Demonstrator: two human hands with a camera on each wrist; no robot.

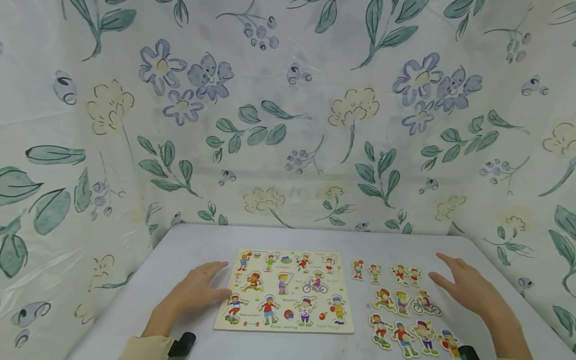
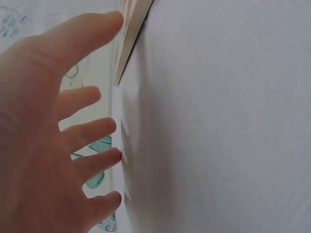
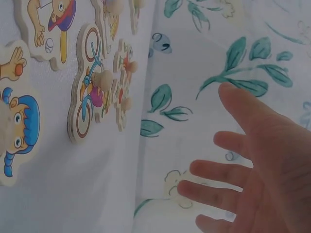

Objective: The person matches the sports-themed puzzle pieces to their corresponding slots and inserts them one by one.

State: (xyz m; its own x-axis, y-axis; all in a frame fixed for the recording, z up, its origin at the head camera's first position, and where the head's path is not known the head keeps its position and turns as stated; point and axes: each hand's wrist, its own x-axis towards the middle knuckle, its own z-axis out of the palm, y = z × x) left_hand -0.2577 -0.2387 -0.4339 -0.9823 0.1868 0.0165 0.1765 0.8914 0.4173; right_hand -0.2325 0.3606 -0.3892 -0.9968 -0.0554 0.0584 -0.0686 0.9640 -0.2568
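puzzle board [image 1: 292,287] flat on the white table [image 1: 198,240], loose figure pieces [image 1: 402,303] to its right
a sweep of the right hand [image 1: 472,290] could scatter the pieces, since they lie close together, and a bump from the left hand [image 1: 195,289] could shift the board; both hands are empty, fingers spread, the left beside the board's left edge, whether its thumb touches is unclear, the right at the far side of the pieces

A free lane between the puzzle board [image 1: 270,282] and knobbed pieces [image 1: 402,303] narrows, it seems, toward the floral backdrop [image 1: 297,195] blocking the rear.
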